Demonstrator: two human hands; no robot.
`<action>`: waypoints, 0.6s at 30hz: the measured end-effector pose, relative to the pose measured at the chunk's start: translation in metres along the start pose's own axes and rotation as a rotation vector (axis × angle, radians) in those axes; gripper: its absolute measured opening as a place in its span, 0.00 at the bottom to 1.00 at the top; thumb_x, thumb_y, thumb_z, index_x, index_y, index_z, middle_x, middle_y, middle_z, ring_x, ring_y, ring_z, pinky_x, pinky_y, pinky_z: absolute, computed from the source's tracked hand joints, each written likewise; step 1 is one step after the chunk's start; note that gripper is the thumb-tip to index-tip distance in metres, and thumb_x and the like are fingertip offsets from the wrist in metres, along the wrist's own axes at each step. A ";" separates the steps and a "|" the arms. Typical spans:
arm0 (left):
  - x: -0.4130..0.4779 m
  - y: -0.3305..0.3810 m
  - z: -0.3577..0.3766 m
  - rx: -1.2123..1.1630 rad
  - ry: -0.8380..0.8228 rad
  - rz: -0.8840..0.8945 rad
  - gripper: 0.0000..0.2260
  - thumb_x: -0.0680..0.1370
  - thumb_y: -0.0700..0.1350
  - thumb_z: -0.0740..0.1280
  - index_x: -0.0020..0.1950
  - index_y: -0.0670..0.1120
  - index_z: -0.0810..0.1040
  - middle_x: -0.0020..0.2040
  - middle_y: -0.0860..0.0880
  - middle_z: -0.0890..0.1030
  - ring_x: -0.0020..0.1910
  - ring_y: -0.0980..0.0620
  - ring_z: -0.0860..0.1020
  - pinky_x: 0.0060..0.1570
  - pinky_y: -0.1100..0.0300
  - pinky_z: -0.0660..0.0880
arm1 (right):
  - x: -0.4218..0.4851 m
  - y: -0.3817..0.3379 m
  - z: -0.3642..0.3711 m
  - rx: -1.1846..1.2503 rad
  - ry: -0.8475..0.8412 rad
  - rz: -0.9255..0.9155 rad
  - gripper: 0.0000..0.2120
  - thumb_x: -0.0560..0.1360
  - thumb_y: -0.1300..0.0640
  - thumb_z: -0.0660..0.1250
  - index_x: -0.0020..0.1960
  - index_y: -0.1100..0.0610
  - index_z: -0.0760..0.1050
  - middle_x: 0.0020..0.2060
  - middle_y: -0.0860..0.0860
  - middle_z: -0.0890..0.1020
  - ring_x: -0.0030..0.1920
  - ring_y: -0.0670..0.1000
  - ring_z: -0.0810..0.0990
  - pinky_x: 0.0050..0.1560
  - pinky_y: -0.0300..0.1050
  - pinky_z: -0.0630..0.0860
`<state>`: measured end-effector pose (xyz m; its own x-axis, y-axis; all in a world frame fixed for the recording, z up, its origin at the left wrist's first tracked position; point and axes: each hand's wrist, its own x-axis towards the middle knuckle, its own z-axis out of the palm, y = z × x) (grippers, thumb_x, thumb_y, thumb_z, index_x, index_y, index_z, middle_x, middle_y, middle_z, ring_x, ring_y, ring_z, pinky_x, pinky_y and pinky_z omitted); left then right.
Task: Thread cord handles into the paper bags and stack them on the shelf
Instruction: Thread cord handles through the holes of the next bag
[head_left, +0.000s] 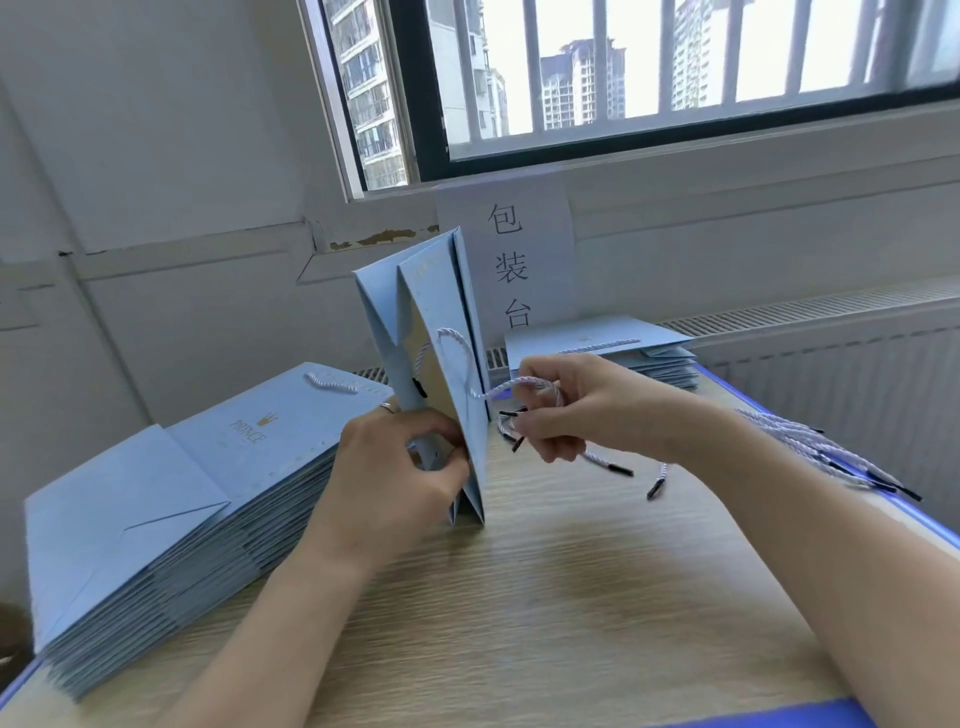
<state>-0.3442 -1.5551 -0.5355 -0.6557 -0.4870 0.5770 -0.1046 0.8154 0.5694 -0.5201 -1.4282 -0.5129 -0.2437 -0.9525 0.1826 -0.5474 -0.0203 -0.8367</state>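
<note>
Threading is mid-step: the left grip (395, 467) pinches the near edge of the bag (441, 312) standing on the bench (545, 597), while the right grip (571, 410), just right of the bag, curls round spare cords (597, 460), 1 seemingly half-threaded, whose free tip next needs its hole.

Matt pale-blue paper bag (441, 332), twisted white cord (524, 387), wood-grain table (519, 597).

Bare left forearm (249, 623) and right forearm (779, 519) reach in from the bottom edge, angling toward each other. The left grip (400, 467), knuckles facing the camera, pinches a bag (441, 322) low down between thumb and curled fingers. Just beside it, the right grip (576, 410) curls its fingers round cords (535, 385).
</note>
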 end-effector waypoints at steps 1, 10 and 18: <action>0.000 0.000 0.000 0.007 -0.001 0.005 0.11 0.70 0.39 0.73 0.39 0.56 0.85 0.40 0.66 0.81 0.45 0.62 0.78 0.42 0.74 0.71 | 0.000 0.001 0.000 0.037 -0.024 0.010 0.04 0.80 0.65 0.65 0.52 0.57 0.73 0.34 0.57 0.82 0.34 0.52 0.76 0.36 0.43 0.72; 0.000 -0.002 0.001 0.023 -0.013 0.021 0.13 0.70 0.40 0.73 0.38 0.60 0.83 0.41 0.60 0.83 0.46 0.60 0.78 0.42 0.73 0.71 | 0.006 0.006 0.010 -0.003 0.032 0.026 0.05 0.78 0.61 0.69 0.49 0.61 0.83 0.41 0.53 0.86 0.39 0.48 0.83 0.39 0.38 0.74; 0.000 -0.001 0.002 0.004 -0.028 0.034 0.13 0.70 0.40 0.73 0.38 0.61 0.84 0.41 0.59 0.82 0.45 0.60 0.78 0.43 0.72 0.72 | 0.011 0.004 0.026 0.007 0.039 0.021 0.09 0.76 0.62 0.72 0.51 0.60 0.73 0.37 0.54 0.86 0.35 0.49 0.82 0.35 0.39 0.73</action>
<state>-0.3451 -1.5554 -0.5372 -0.6800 -0.4498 0.5791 -0.0845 0.8325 0.5475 -0.5040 -1.4469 -0.5276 -0.2860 -0.9402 0.1850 -0.5361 -0.0030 -0.8441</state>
